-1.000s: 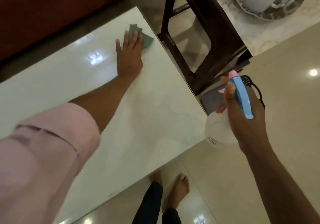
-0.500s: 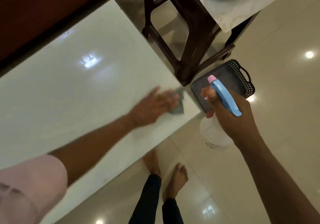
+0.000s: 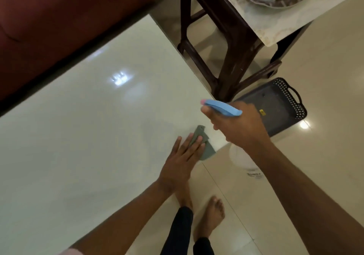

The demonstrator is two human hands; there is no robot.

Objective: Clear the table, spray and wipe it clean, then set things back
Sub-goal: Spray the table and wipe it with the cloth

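Grey cloth [image 3: 203, 146], pressed under the flat, straight fingers of the left hand [image 3: 182, 161], has swept from the far edge to the near corner of the worktop [image 3: 78, 136], suggesting wiping nearly complete; right hand [image 3: 239, 127] clamps the spray bottle [image 3: 222, 108].

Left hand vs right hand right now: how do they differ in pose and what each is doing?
The left hand lies flat with straight fingers, pressing the grey-green cloth onto the glossy white table near its corner. The right hand is raised off the table edge, fingers curled round the blue-headed translucent spray bottle. The left touches the tabletop; the right hangs over the floor. Both are bare and hold cleaning gear.
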